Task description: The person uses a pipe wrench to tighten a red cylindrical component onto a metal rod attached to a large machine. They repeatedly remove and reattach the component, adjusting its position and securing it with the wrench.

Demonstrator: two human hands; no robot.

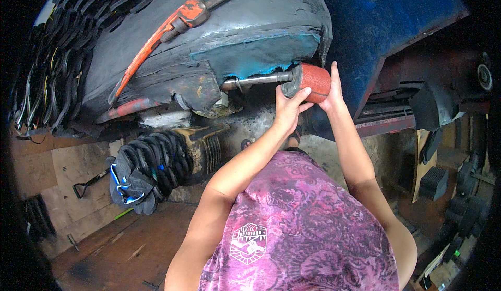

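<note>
one red cylinder (316, 81) is gripped on its near side by the left hand (289, 107), thumb on the red surface, and at its right end by the right hand (332, 97), one finger stretched upward. the cylinder sits at the right end of a metal shaft (258, 80), whose threaded tip seems to enter the dark end face, though the join is hard to see. beyond, on a grey-smeared bench (266, 9), lies an orange pipe wrench (192, 13); black curved pieces (94, 12) are stacked left of it.
</note>
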